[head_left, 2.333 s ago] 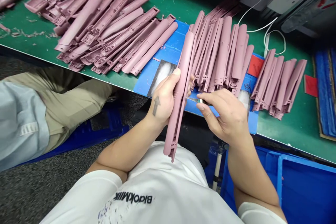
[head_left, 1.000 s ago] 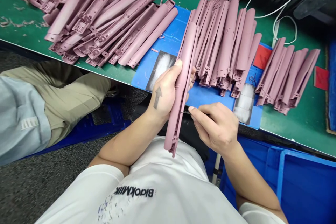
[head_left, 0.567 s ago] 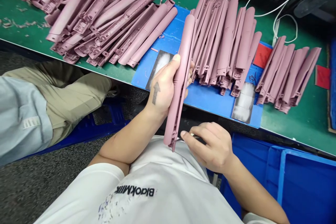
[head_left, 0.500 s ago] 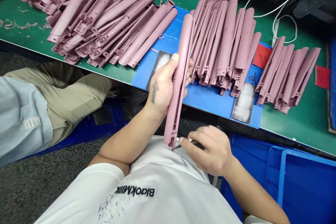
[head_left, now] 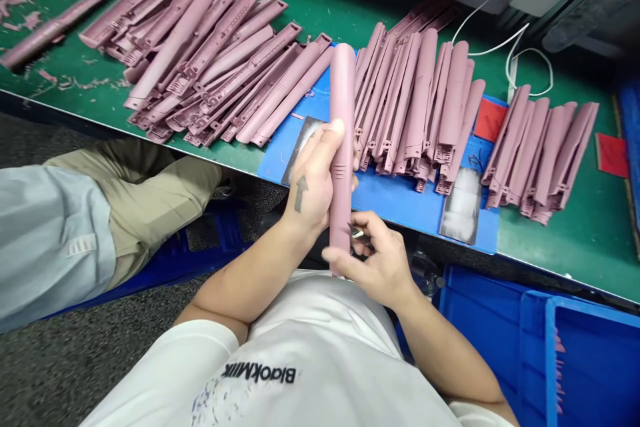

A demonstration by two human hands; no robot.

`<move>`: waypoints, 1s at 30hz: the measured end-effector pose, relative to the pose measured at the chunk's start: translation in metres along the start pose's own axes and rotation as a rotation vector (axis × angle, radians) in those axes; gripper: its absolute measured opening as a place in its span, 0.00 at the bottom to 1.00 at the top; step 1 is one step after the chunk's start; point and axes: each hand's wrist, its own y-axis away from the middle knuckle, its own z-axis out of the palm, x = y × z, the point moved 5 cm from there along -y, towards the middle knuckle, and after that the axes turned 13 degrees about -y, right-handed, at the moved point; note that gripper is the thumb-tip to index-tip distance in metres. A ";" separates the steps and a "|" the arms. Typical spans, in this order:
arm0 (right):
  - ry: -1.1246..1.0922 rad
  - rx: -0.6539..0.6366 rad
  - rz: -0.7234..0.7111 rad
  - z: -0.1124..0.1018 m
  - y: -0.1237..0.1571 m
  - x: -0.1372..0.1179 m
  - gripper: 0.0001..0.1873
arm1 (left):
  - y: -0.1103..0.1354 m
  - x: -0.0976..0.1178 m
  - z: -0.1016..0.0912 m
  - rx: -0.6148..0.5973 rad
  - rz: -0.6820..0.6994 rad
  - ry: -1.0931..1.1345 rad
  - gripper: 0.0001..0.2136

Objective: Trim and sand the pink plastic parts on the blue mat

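My left hand grips a long mauve plastic moulded part upright, with its lower end close to my white shirt. My right hand is shut on a small knife with a bright blade, and the blade sits beside the part's lower half. Most of the knife's handle is hidden in my fingers. The fingertips of my right hand touch the part near its lower end. Just beyond my hands, rows of similar mauve parts lie on a blue mat.
More mauve parts lie in heaps on the green workbench, among scattered trimmings. A blue plastic crate stands below the bench at lower right. A seated co-worker's khaki-trousered leg and pale blue sleeve are at left.
My right hand has moved down from the part's middle towards its lower end, with the knife in it. My left hand has turned the part more upright. The view has shifted slightly.
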 end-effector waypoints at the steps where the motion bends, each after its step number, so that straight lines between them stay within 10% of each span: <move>1: -0.110 -0.023 0.069 0.003 -0.001 0.008 0.24 | 0.000 0.001 0.000 -0.007 0.033 0.004 0.17; 7: -0.589 -0.159 0.186 0.008 0.002 0.029 0.32 | -0.011 0.002 0.009 -0.164 0.014 0.117 0.20; 30: -0.354 -0.070 0.049 0.005 0.006 0.023 0.24 | 0.002 0.007 0.015 -0.096 -0.048 0.082 0.13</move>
